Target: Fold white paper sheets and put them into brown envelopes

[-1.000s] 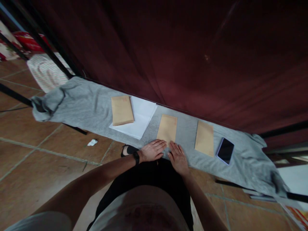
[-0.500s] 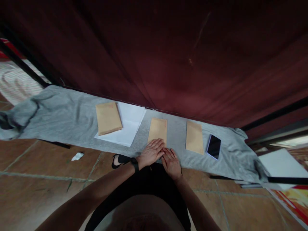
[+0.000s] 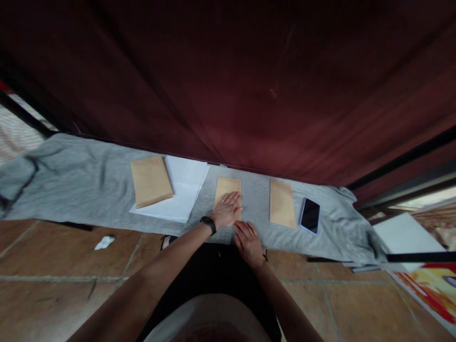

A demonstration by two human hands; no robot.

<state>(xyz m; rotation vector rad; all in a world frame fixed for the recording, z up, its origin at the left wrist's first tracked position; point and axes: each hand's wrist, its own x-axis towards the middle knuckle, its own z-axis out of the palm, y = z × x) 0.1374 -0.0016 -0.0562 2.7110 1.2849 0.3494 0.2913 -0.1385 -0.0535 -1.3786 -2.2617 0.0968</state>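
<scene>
Straight in front of me a brown paper envelope lies flat on the grey cloth. My left hand, with a black band on its wrist, rests flat on the envelope's middle, fingers stretched out to the right. My right hand lies at the envelope's near right corner, its fingers stretched out and pointing away from me. Neither hand grasps anything. To the right lies a second brown envelope, apart from both hands. A stack of brown envelopes sits on white paper sheets to the left.
A phone with a pale purple edge lies right of the second envelope. Behind the cloth-covered bench hangs a dark red sheet. A crumpled white scrap lies on the tiled floor; a white board is at the far right.
My left hand has slid away from me, from the envelope's near edge up to its middle. The hands, which were together, are now slightly apart. The whole view has shifted a little.
</scene>
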